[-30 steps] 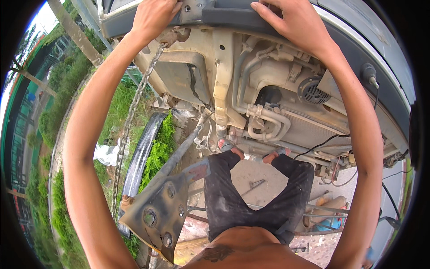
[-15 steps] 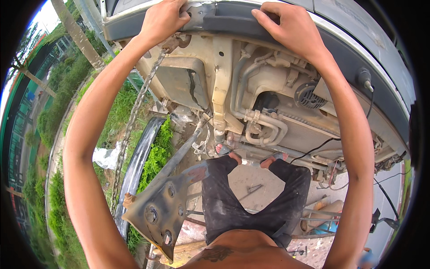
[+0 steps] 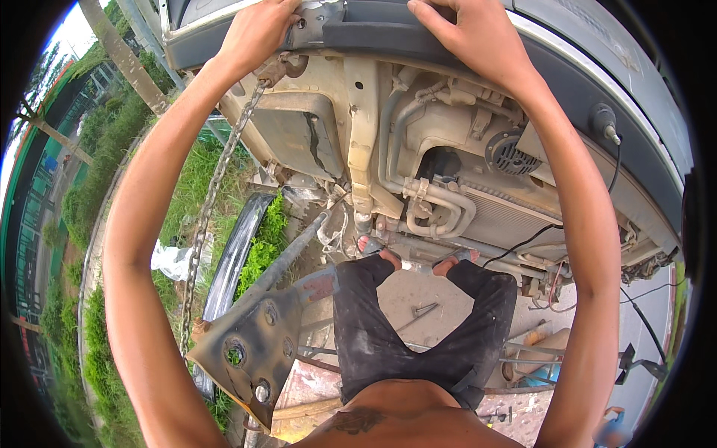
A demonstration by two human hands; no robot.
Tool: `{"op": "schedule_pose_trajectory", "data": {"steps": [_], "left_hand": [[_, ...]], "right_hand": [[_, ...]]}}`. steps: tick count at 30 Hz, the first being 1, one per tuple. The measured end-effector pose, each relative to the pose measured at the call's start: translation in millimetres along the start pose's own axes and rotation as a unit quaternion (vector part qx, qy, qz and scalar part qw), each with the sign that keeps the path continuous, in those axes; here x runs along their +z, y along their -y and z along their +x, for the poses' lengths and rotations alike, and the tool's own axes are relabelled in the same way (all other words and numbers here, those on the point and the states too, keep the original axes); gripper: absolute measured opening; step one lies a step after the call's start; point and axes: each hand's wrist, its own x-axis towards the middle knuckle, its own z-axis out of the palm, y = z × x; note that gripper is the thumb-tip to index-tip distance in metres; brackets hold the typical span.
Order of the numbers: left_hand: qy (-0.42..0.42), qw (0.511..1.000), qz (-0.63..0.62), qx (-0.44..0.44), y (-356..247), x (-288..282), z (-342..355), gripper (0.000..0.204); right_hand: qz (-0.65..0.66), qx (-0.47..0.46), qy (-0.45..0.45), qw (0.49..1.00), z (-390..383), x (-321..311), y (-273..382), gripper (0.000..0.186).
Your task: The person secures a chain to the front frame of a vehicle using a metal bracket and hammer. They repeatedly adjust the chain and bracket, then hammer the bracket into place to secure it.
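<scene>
My left hand (image 3: pixel 261 33) and right hand (image 3: pixel 482 37), bare, fingertips cropped: grip of each I cannot tell. At both: long dark-grey vehicle panel (image 3: pixel 366 34), upper view. Below: rusty steel-link chain (image 3: pixel 218 173), sloping; black-trousered legs (image 3: pixel 373 317).

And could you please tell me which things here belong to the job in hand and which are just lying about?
Seemingly in the job:
dark trim, with the left hand and right hand at it
chain, hanging from below the trim
holed plate, perhaps

Apparently lying about:
white plastic
black strip
metal piece on the ground
</scene>
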Motion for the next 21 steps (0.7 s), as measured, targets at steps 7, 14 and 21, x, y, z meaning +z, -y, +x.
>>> {"op": "schedule_pose_trajectory", "data": {"steps": [7, 14, 21], "left_hand": [[0.050, 0.994, -0.094, 0.010, -4.4, -11.9, -3.8, 0.017], [0.071, 0.995, -0.037, -0.056, -25.4, -20.0, -8.4, 0.015], [0.132, 0.988, 0.078, -0.009, -26.4, -26.2, 16.5, 0.023]], "right_hand": [[0.018, 0.001, -0.002, 1.000, 0.5, 0.5, -4.8, 0.032], [0.043, 0.001, -0.012, 0.999, 1.6, 0.6, -2.6, 0.031], [0.030, 0.001, -0.021, 0.999, -2.2, -0.2, 6.3, 0.031]]}}
